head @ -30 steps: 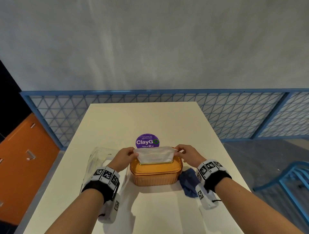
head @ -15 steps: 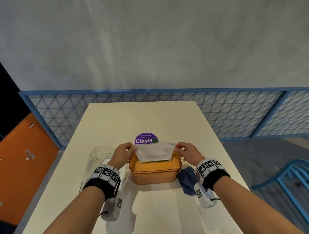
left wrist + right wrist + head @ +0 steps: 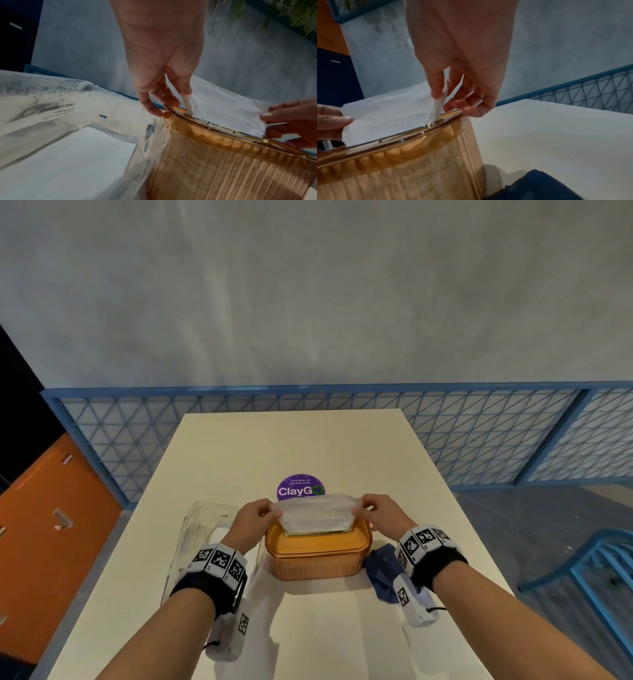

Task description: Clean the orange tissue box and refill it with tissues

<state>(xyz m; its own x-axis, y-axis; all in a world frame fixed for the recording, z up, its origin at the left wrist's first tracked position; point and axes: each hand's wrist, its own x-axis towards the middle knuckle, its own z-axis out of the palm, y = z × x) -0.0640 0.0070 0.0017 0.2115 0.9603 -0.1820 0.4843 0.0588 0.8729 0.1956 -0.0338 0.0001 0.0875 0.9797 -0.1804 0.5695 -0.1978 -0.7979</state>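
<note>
Orange tissue box (image 3: pixel 317 556) is sitting on the white bench (image 3: pixel 308 446), near the front edge, lid on, ribbed translucent walls. White tissue (image 3: pixel 317 517) is standing up out of the gold-rimmed slot in the lid, stretched flat between both hands.

Left hand (image 3: pixel 251 520) is pinching the tissue's left edge between thumb and forefinger; grip is closed on the tissue. In the left wrist view, the remaining fingers (image 3: pixel 152 106) are curling down and touching the box's rim at its left end. Right hand (image 3: pixel 383 513) is doing the mirror: thumb and forefinger pinching the tissue's right edge, grip closed on it, other fingers (image 3: pixel 471 106) resting against the right end of the lid rim.

Clear plastic tissue pack (image 3: pixel 202 529) is lying just left of the box, open, printed text showing through the film; the left wrist view is showing it right up against the box wall, with a white stack (image 3: pixel 73 159) inside it. Dark blue cloth (image 3: pixel 382 571) is lying crumpled on the bench just right of the box, partly under the right wrist. Purple round "ClayGo" sticker (image 3: pixel 300 487) is on the bench right behind the box, its lower edge hidden by the tissue.

Blue mesh railing (image 3: pixel 445 433) is running behind the bench; blue chair (image 3: pixel 596 570) at far right.
</note>
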